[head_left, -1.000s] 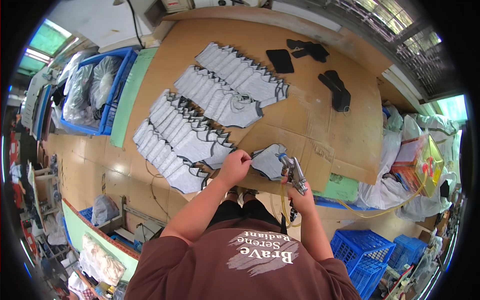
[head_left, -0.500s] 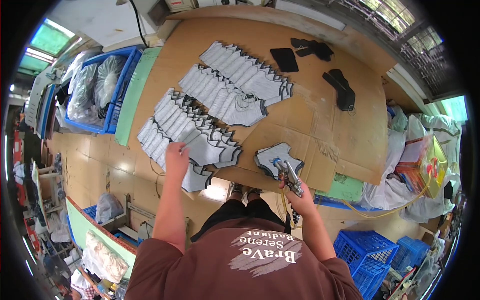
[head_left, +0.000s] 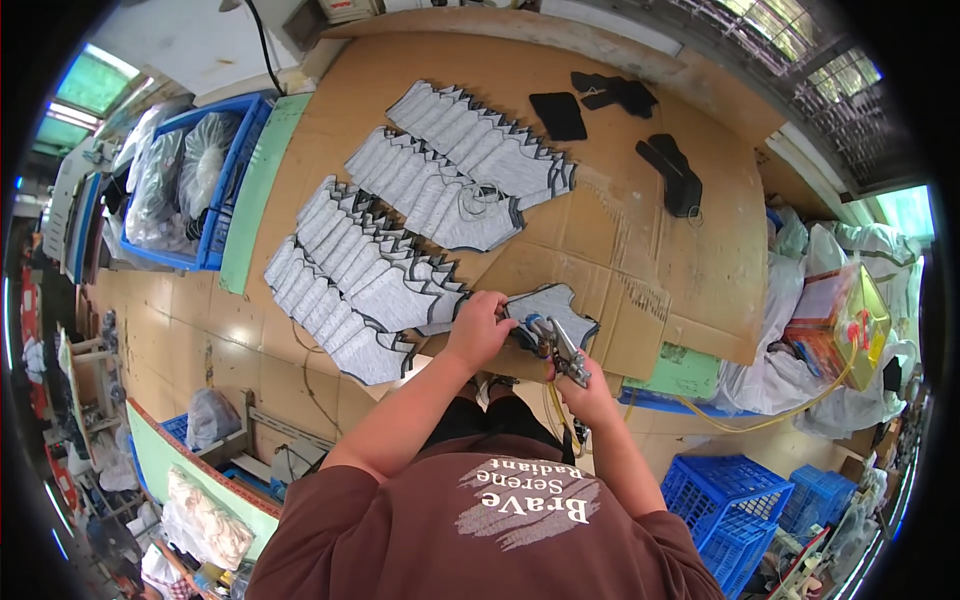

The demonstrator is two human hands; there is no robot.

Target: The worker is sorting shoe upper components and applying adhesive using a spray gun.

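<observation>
Gripping a metal spray gun (head_left: 570, 364) in the right hand (head_left: 592, 396), fingers folded round its body and closed on it; impossible to tell a pressed trigger from a free one at this size. Held low over the near edge of the cardboard (head_left: 610, 225), with its blue tip (head_left: 535, 320) aimed forward and to the left, above a grey fabric piece (head_left: 548, 298) edged in dark grey. Too close in line to tell contact from a small gap between tip and fabric. Below the right hand, a yellow hose (head_left: 553, 402) hanging down toward the dark shorts. At the left border of the grey fabric piece, the left hand (head_left: 480, 325), palm down, with fingers bent and tips drawn close together beside the blue tip; cannot tell a true pinch on the fabric from a light touch. Flat on the cardboard, at its near side and right of the left hand, the grey fabric piece, partly covered by the spray gun. Farther left and forward, four slanting rows of grey pieces (head_left: 430, 190), overlapping like shingles, with dark edges. On the second row from the far side, a loose coil of pale string (head_left: 478, 200). Toward the far right, black pieces (head_left: 558, 117) in separate groups. Beyond the cardboard on the left, a blue crate (head_left: 215, 225) of bagged goods; on the right, white plastic bags (head_left: 755, 375) beside a yellow and orange container (head_left: 835, 325).
</observation>
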